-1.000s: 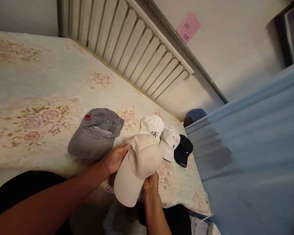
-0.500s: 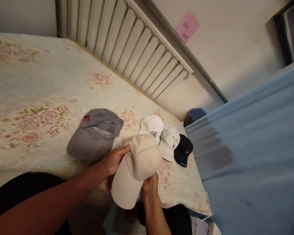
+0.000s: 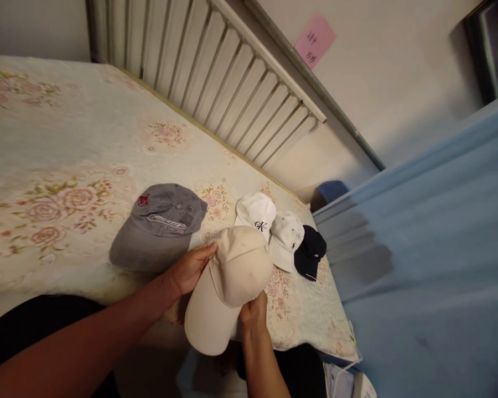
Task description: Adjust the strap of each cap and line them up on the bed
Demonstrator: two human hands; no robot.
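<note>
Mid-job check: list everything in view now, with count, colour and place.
beige cap: 1, cream, held at the bed's near edge
grey cap: 1, grey, on bedspread, leftmost
logo cap: 1, white, on bedspread behind beige cap
plain white cap: 1, white, right of logo cap
dark cap: 1, navy or black, rightmost
bedspread: 1, pale floral
slatted rail: 1, off-white, bed's far side
sticky note: 1, pink, wall
curtain: 1, blue, right
left hand: 1, grips beige cap's left side
right hand: 1, grips its lower edge

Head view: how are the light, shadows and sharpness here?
Head view: dim, warm light, no glare; soft shadows on the blue curtain; the beige cap, left hand and right hand look fairly sharp; writing on the pink note is unreadable.
</note>
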